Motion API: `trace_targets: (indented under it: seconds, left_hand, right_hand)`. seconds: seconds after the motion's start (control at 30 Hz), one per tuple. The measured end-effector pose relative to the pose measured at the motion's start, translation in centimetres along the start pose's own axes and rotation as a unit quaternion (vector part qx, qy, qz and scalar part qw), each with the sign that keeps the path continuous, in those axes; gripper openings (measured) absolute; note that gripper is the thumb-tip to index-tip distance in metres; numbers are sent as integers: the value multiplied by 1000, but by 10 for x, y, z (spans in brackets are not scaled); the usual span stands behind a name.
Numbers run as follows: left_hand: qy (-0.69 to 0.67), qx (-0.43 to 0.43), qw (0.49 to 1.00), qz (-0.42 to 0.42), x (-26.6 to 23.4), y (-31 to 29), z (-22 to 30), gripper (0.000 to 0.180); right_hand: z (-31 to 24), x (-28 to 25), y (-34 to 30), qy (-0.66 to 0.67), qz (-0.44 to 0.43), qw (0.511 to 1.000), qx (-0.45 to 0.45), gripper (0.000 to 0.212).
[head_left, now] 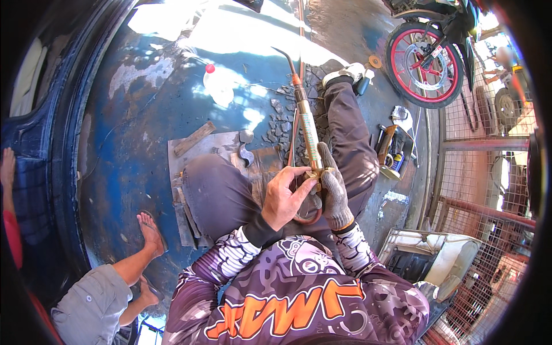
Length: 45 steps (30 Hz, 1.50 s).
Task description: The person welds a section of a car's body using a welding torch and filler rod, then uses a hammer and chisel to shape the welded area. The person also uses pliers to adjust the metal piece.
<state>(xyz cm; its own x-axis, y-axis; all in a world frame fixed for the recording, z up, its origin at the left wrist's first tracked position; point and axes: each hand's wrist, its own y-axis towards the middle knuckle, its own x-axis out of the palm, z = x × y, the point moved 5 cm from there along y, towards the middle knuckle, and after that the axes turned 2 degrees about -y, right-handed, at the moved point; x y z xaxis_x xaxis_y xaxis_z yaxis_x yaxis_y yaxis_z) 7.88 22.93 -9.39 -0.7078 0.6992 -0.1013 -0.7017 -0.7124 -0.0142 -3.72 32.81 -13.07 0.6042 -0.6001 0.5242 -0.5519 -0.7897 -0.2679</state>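
A gas torch (pixel 309 129) with a brass valve end and a long bent tip points away from me, above and between my knees. My right hand (pixel 336 192), in a grey knitted glove, is closed around its lower handle. At the brass valve end (pixel 315 173), the thumb and fingers of my bare left hand (pixel 283 194) pinch a small part, probably a knob, mostly hidden by the fingers. A reddish hose (pixel 311 219) curves below my hands. Beyond my left knee, a curved dark metal piece (pixel 246 155) lies on a flat board (pixel 221 142).
Several dark metal scraps (pixel 280 122) litter the floor ahead. A clear jug (pixel 218 89) with a red cap stands farther left. To the right are a tool tray (pixel 397 150), a motorcycle wheel (pixel 424 64) and wire mesh (pixel 483 190). Another person's leg (pixel 135 261) shows at lower left.
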Motion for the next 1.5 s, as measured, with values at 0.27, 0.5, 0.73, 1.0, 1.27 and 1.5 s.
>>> trace_targets:
  seconds: [0.27,0.5,0.73,1.0,1.27,1.5]
  left_hand:
    - [8,-4,1000,-12,4,-1,-5,26]
    - [-12,-3,1000,-8,3,-1,-9,27]
    - [-21,-10,1000,-11,0,-1,-4,29]
    - [-82,-71,992,59,-22,-1,-16,32]
    - [-56,-30,985,164,-43,7,-19,44]
    - [-65,48,975,206,-80,15,-2,23]
  right_hand:
    - [3,-10,-2,-11,-25,1000,3,90]
    - [3,-7,0,-17,-13,1000,-2,89]
    - [2,-6,0,10,-20,1000,10,88]
    - [-5,-4,-3,-54,0,998,22,91]
    - [-11,8,-8,-47,6,999,11,94]
    - [-18,32,-45,-80,-3,996,28,59]
